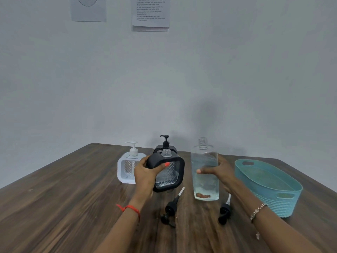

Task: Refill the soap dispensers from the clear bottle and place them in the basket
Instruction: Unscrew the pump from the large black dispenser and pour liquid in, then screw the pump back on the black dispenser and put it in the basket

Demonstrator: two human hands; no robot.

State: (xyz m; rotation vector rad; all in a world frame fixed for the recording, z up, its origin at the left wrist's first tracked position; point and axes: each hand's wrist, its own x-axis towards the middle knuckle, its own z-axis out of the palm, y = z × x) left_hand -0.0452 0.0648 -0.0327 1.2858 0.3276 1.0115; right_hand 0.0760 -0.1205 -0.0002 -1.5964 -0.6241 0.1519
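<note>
My left hand [145,175] grips a black-framed soap dispenser [168,173] with no pump on its open neck, lifted and tilted slightly. Around the middle of the tall clear bottle [205,172] is my right hand [221,172]; the bottle is upright, uncapped and mostly full of clear liquid. Two black pump heads lie on the table: one pump [171,209] below the held dispenser, the other pump [225,210] below the bottle. A white dispenser [127,167] with its pump on stands at the left. Behind the held one stands a second black dispenser [165,144] with its pump on.
A teal plastic basket [268,187] sits at the right on the dark wooden table [73,198], with nothing in it. A grey wall with two paper sheets rises behind the table's far edge.
</note>
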